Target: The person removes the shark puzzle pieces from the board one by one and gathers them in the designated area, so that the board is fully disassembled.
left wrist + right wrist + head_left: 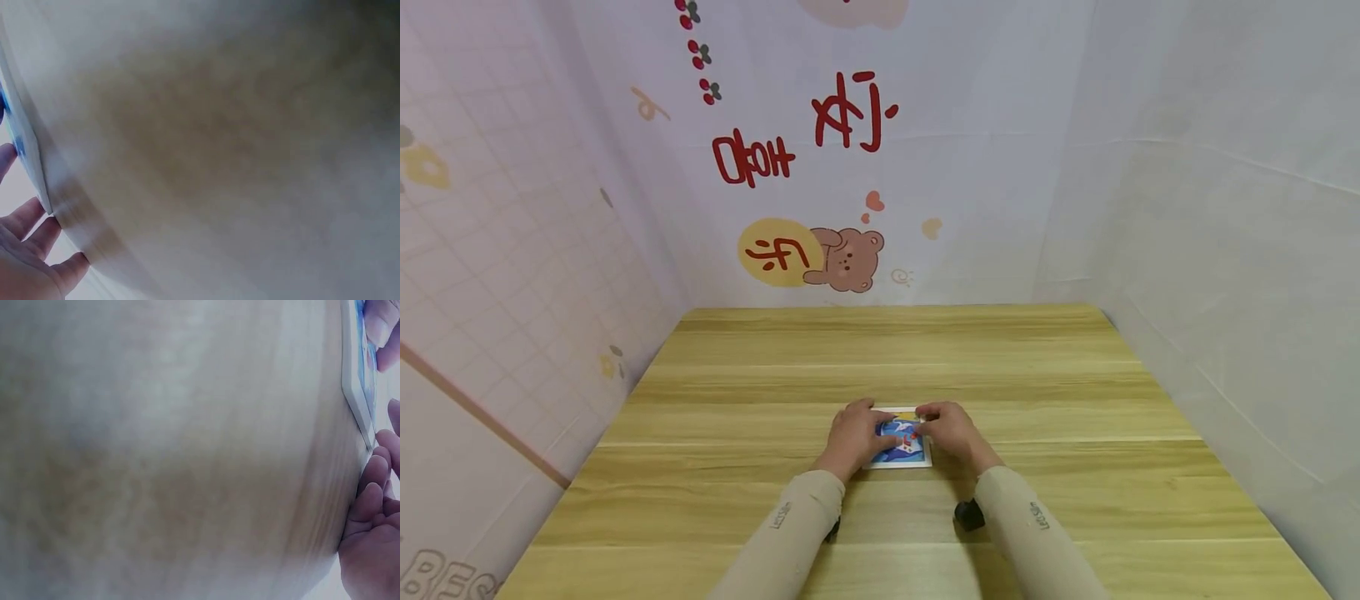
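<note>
A flat square picture board (907, 456) with a white border lies on the wooden table, its picture mostly blue with white, red and yellow parts. My left hand (852, 437) lies over the board's left side, with its thumb and forefinger stretched onto the picture. At the far right corner is my right hand (951, 429), fingers bent and the tips at the board's edge. Whether those tips pinch anything is too small to tell. In the right wrist view, the lower fingers (365, 501) of that hand rest beside the board's corner (362, 415).
The wooden table (1045, 375) reaches back to a printed cloth wall (985, 167) with a bear drawing. More cloth hangs along the left and right sides. A black object (969, 514) is at the right wrist, partly under the sleeve.
</note>
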Available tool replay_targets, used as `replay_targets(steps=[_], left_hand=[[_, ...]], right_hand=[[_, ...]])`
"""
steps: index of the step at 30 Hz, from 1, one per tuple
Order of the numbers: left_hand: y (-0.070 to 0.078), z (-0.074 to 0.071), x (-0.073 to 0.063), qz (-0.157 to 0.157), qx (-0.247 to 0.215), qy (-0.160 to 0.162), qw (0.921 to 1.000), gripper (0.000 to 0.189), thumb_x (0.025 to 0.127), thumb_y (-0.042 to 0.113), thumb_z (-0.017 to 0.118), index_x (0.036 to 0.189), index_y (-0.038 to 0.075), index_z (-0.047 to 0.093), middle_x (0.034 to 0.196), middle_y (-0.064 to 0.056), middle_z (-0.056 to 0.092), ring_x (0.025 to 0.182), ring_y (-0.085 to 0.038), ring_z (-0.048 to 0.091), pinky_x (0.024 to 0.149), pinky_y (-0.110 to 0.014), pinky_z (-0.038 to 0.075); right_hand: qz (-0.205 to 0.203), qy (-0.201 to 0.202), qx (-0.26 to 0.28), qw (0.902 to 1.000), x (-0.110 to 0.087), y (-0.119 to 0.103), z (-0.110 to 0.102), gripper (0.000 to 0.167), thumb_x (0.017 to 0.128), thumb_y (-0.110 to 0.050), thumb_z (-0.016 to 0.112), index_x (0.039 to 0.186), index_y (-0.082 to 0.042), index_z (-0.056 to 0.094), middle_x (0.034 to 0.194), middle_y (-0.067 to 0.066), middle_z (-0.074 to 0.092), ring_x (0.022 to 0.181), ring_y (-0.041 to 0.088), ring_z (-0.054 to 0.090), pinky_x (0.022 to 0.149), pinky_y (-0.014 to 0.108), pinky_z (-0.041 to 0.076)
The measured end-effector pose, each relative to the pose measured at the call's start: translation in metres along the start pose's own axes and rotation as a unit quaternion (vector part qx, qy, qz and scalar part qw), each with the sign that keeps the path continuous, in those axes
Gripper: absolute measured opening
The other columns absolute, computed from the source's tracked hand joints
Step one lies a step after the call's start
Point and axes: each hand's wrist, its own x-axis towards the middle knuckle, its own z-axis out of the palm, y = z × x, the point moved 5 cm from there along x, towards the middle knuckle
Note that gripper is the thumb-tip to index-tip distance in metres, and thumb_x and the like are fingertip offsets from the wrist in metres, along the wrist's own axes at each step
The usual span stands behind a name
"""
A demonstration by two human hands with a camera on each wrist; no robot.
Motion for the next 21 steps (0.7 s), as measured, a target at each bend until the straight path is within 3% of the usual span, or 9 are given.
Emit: replay_targets(steps=[8,14,21], left_hand=[[0.0067,-0.0001,-0.0022,-0.009,-0.022,0.014,0.9996,0.05,0.083,0.047,0.077,0.118,0.011,0.072,0.135,-0.019,0.056,0.128,-0.039,0.048,0.104,-0.061,0.032],[0.008,0.0017,-0.003,-0.022,-0.019,0.032,0.9991,0.044,0.083,0.043,0.079,0.114,0.012,0.072,0.133,-0.018,0.057,0.127,-0.036,0.05,0.103,-0.062,0.032],[0.009,0.001,-0.0032,-0.025,-0.014,0.024,0.9993,0.044,0.083,0.044,0.079,0.114,0.013,0.072,0.134,-0.017,0.057,0.127,-0.036,0.05,0.104,-0.061,0.032]], right_hand=[[-0.003,0.004,0.009,0.9999,-0.0007,0.0005,-0.0013,0.031,0.086,0.001,0.067,0.117,0.004,0.069,0.113,0.016,0.067,0.102,0.026,0.058,0.095,0.046,0.046],[0.0,0.002,0.028,0.9996,-0.001,0.0008,0.0004,0.032,0.086,0.001,0.067,0.118,0.004,0.068,0.114,0.016,0.067,0.102,0.026,0.058,0.096,0.047,0.046],[0.009,-0.003,0.056,0.9984,-0.0009,0.0023,-0.0002,0.031,0.089,0.002,0.066,0.12,0.004,0.068,0.118,0.016,0.066,0.11,0.028,0.058,0.1,0.047,0.044]])
